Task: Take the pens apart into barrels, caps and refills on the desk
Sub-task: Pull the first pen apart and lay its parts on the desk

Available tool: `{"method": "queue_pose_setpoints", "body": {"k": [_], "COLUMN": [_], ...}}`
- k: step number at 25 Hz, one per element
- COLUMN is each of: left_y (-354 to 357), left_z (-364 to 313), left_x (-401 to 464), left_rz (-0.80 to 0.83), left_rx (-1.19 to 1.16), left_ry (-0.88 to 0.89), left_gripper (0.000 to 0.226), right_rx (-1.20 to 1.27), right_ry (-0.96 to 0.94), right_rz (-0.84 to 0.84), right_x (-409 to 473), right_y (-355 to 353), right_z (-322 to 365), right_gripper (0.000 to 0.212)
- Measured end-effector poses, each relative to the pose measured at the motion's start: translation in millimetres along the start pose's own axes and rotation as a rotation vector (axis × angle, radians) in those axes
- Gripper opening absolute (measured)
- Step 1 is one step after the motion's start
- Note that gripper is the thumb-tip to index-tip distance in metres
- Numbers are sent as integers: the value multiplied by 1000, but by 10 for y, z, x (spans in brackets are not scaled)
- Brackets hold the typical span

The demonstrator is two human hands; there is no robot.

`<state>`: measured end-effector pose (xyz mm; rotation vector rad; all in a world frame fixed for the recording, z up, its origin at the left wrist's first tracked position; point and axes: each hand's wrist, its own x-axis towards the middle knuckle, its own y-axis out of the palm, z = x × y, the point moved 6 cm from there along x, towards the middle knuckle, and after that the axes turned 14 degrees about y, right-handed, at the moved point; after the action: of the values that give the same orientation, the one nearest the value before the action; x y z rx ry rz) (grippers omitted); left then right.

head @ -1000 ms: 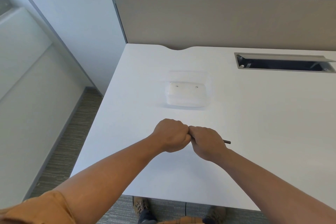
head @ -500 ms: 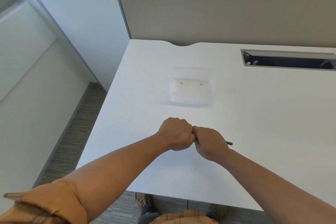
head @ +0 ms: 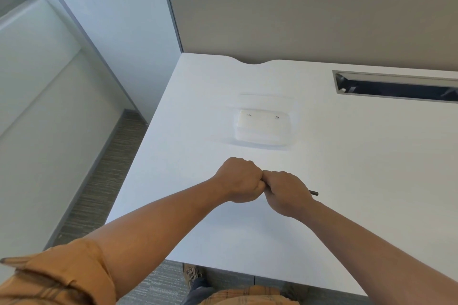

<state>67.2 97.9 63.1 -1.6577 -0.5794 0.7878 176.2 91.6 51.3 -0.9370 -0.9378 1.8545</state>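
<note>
Both of my fists meet knuckle to knuckle above the near middle of the white desk (head: 347, 181). My left hand (head: 239, 179) and my right hand (head: 285, 192) are each closed around one dark pen (head: 314, 193). Only its short dark end pokes out to the right of my right fist; the remainder is hidden inside both hands. Whether it has a cap I cannot tell.
A clear plastic tray (head: 262, 129) lies on the desk just beyond my hands. A grey cable slot (head: 396, 86) is cut into the desk at the back right, before a beige partition (head: 309, 25). The desk's left edge drops to carpet (head: 99, 181).
My fists stay pressed together on the pen in the same grip. The view has shifted slightly, so the desk and tray sit further right in the frame.
</note>
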Motion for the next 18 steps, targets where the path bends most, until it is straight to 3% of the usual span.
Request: {"method": "queue_pose_setpoints", "body": {"k": [13, 15, 18], "left_y": [-52, -125, -153], "left_z": [56, 142, 302], "left_x": [-17, -13, -44], "left_rz": [-34, -104, -301], "left_rx": [-112, -237, -711], "left_ry": [-51, -111, -295], "left_gripper": [33, 33, 29], "right_rx": [101, 198, 385], "right_ry": [-1, 11, 41], "right_rz": [-7, -66, -114], "right_x": [57, 91, 162], "right_y": [-24, -97, -198], "right_z": [-2, -27, -50], "right_gripper": [20, 19, 17]}}
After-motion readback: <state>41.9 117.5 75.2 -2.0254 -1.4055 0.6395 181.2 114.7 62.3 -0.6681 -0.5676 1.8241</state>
